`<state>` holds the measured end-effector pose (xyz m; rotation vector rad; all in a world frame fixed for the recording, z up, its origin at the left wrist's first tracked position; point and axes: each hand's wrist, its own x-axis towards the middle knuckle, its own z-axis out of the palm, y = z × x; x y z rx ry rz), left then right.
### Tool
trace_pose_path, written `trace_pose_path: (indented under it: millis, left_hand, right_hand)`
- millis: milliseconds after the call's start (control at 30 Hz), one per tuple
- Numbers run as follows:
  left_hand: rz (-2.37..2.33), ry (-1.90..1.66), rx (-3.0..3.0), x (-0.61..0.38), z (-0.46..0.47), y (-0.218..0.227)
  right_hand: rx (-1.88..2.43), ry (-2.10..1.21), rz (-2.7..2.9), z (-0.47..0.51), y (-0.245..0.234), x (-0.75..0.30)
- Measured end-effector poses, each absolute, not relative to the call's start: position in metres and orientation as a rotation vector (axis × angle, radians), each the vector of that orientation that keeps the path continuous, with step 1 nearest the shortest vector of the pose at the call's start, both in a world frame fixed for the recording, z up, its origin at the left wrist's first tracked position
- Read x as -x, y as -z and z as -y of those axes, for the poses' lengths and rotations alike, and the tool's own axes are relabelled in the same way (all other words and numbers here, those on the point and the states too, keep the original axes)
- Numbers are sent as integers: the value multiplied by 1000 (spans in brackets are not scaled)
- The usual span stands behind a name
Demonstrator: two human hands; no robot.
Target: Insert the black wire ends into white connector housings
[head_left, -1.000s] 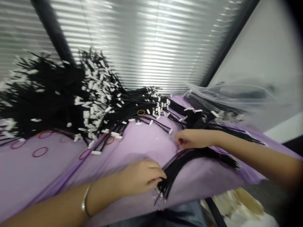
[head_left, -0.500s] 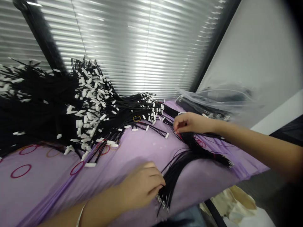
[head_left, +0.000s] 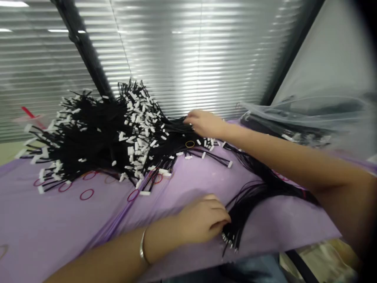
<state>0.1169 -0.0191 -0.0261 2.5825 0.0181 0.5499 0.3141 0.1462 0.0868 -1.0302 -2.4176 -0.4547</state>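
Note:
My left hand (head_left: 203, 220) is closed around the lower end of a bundle of black cables (head_left: 250, 200), where small metal tips stick out below the fingers. The bundle curves away to the right across the purple cover. Farther back, my right hand (head_left: 207, 124) reaches over a pile of black cables with white connectors (head_left: 173, 137), its fingers curled down onto the cables. Its fingertips are partly hidden and blurred among them. A yellow rubber band (head_left: 190, 144) lies on the pile just below this hand.
A large heap of black cables with white plugs (head_left: 100, 133) rises on the left. Red rubber bands (head_left: 86, 194) lie on the purple cover (head_left: 53, 224). Clear plastic bags (head_left: 300, 118) with cables stand at the back right. Window blinds (head_left: 182, 59) close off the back.
My right hand has moved left and away from me, from beside the black bundle onto the connector pile. My left hand still holds the bundle's end. The view has shifted left.

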Motion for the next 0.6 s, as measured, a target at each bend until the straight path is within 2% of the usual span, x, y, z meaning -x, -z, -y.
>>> trace_pose_path:
  millis: [133, 267, 400, 600]
  left_hand:
    - [-10, -557, -2576, -116, 18, 31]
    - [6, -552, -2595, -117, 15, 32]
    - [14, -550, -2630, -118, 15, 32]
    - [-44, -527, -2679, -116, 22, 30]
  right_hand:
    - [798, 370, 2776, -144, -18, -233]
    - [762, 389, 2823, -147, 9, -213]
    - [795, 405, 2743, -142, -17, -236]
    - [1180, 470, 2371, -121, -81, -282]
